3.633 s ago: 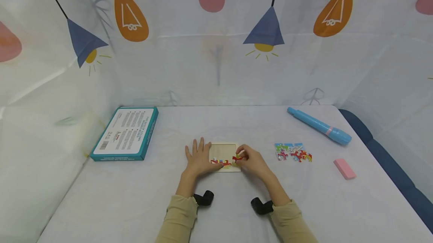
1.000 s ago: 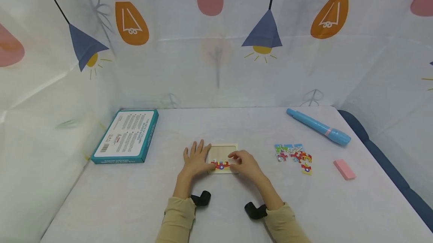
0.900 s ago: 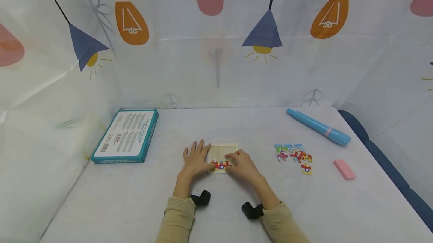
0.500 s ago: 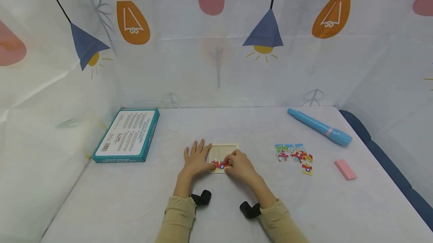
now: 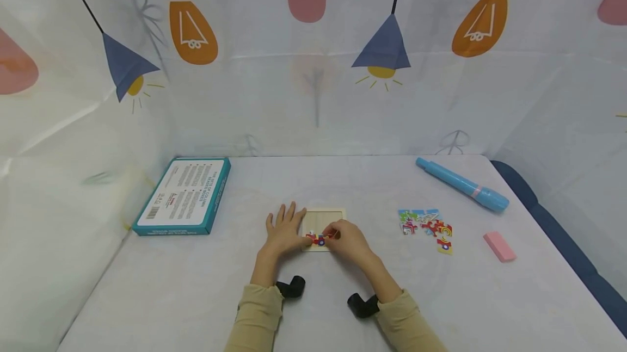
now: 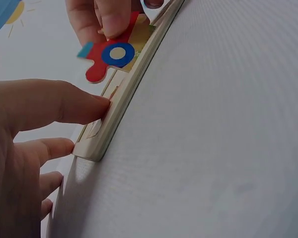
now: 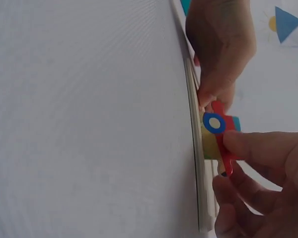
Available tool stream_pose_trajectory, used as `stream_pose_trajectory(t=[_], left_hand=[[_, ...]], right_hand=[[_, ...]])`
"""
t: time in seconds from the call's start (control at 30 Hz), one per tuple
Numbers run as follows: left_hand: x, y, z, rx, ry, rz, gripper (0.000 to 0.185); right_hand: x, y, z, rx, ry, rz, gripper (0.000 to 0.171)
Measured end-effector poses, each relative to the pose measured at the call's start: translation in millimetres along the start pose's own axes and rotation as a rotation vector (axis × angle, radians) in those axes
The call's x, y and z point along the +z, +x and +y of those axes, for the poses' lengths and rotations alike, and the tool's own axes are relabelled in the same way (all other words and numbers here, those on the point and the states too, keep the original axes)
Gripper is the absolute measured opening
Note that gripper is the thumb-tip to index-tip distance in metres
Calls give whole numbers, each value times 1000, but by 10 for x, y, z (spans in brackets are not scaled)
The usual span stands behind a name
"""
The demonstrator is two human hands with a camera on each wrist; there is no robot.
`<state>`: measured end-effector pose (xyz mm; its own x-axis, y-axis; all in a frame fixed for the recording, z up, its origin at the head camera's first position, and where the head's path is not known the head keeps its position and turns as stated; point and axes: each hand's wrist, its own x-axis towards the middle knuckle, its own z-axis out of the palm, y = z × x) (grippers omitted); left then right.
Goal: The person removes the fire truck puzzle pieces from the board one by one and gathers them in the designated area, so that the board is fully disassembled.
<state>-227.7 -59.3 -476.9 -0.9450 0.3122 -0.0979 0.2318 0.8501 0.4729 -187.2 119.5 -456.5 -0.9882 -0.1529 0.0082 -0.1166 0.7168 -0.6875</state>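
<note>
A shallow wooden puzzle tray lies on the table, with red and yellow pieces along its near edge. My left hand rests at its left side, fingers spread. In the left wrist view its thumb presses on a piece in the near left corner. My right hand pinches a red puzzle piece with a blue wheel between thumb and fingers. That piece stands tilted up from the tray, close to its near rim. The fingers partly cover it.
Several loose puzzle pieces lie right of the tray, with a red and yellow one just below them. Further right are a pink eraser and a blue tube-shaped thing. A teal and white box lies at the left.
Since the earliest frame a red and yellow piece has appeared by the loose ones. My right hand has moved left over the tray and now pinches the wheel piece, tilting it. My left hand stays.
</note>
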Motion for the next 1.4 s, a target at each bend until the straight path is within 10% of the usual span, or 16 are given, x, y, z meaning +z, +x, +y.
stream_pose_trajectory(t=[0.53, 1.0, 1.4], left_hand=[[20, -18, -26, 21, -6, -4, 81], [-1, -23, -24, 11, -16, -9, 80], [-15, -25, -16, 2, -32, -17, 81]], right_hand=[[-715, -252, 583, 325, 160, 42, 22], [-1236, -606, 1079, 504, 1, 76, 35], [-1217, -624, 1103, 547, -128, 201, 28]])
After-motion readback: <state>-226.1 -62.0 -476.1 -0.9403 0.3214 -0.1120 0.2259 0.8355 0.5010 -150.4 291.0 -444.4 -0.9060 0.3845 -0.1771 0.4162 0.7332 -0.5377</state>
